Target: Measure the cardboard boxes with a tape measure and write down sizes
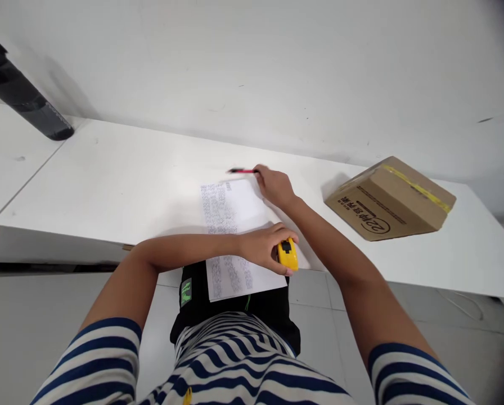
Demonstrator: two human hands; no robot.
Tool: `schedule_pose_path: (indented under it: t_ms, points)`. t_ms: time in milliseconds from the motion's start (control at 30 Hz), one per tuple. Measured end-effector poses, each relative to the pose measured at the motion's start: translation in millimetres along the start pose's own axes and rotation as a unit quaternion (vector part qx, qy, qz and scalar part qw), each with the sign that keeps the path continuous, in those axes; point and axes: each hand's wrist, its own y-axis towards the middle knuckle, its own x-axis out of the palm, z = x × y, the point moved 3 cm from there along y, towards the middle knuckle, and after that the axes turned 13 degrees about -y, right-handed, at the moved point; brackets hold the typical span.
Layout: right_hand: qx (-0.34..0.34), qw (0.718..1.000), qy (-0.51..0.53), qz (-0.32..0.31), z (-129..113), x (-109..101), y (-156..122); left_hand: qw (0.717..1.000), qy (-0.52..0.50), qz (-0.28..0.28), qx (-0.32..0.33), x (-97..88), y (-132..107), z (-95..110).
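My left hand [262, 245] is closed round a small yellow tape measure [288, 254] with a black part on its face. It rests over a sheet of paper [252, 281] covered partly in handwriting, which overhangs the table's front edge above my lap. Just beyond the paper's upper right corner, my right hand [277, 185] grips a thin red and black pen [242, 170]. The pen points left and its tip is blurred, so I cannot tell whether it touches the table.
A cardboard box [387, 205] with yellow tape stands tilted-looking on the white table [121, 180] to the right. At the far left a black roll [28, 93] stands near the wall. A white wall [252, 73] runs along the table's back.
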Motion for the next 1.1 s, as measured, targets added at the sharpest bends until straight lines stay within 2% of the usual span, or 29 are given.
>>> schedule_pose_path:
  t_ms: [67, 133, 233, 400, 567, 767, 967, 1100]
  points:
    - [0.062, 0.980, 0.181, 0.045, 0, -4, -2, 1.000, -0.015, -0.009, -0.003, 2.2, 6, 4]
    - [0.058, 0.947, 0.315, 0.014, -9, -2, -6, 0.999, -0.034, -0.036, 0.000, 6.5, 10, 8]
    - [0.056, 0.922, 0.378, -0.064, -21, 9, -12, 0.994, -0.073, -0.076, 0.021, 12.5, 11, 11]
    - [0.114, 0.870, 0.471, -0.089, -16, 25, -18, 0.990, -0.104, -0.090, 0.031, 10.7, 7, 8]
    - [0.202, 0.900, 0.387, 0.009, -7, 16, -19, 0.989, -0.082, -0.111, 0.046, 10.6, 9, 7]
    - [0.164, 0.908, 0.380, -0.062, -14, 11, -17, 0.989, -0.070, -0.102, 0.078, 14.3, 11, 2]
    - [0.166, 0.912, 0.372, -0.052, -14, 12, -18, 0.990, -0.075, -0.111, 0.048, 15.9, 12, 1]
    - [0.161, 0.911, 0.374, -0.064, -16, 10, -18, 0.988, -0.080, -0.101, 0.081, 16.2, 13, 2]
